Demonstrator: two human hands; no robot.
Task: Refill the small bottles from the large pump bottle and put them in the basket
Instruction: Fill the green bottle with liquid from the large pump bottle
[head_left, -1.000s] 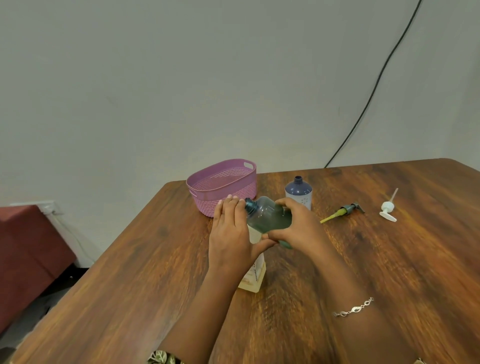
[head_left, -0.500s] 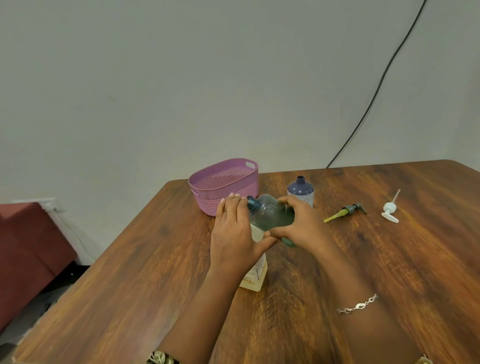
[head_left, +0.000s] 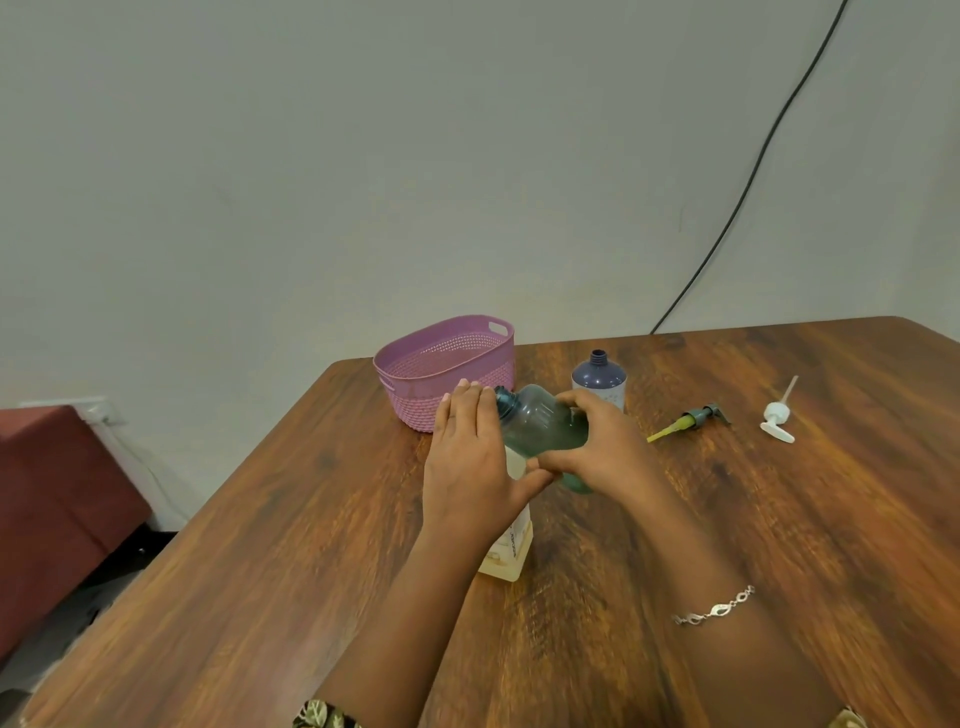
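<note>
This is looking like a plain room in a home. A wooden table (head_left: 779, 519) is standing against a bare pale wall (head_left: 363, 156), with a black cable (head_left: 748, 187) running down it. A dark red padded seat (head_left: 57, 499) is sitting at the left, beside a socket (head_left: 96, 408). A pink basket (head_left: 415, 379), an open bottle (head_left: 597, 376), a green pump (head_left: 696, 418) and a white pump (head_left: 776, 415) are sitting on the table.

Wooden tabletop (head_left: 311, 519), bearing a purple basket (head_left: 447, 374) at eleven o'clock, uncapped blue bottle (head_left: 597, 379) at twelve, green pump (head_left: 696, 418) and white pump (head_left: 776, 415) lying at two, cream bottle (head_left: 506, 551) standing centre.
</note>
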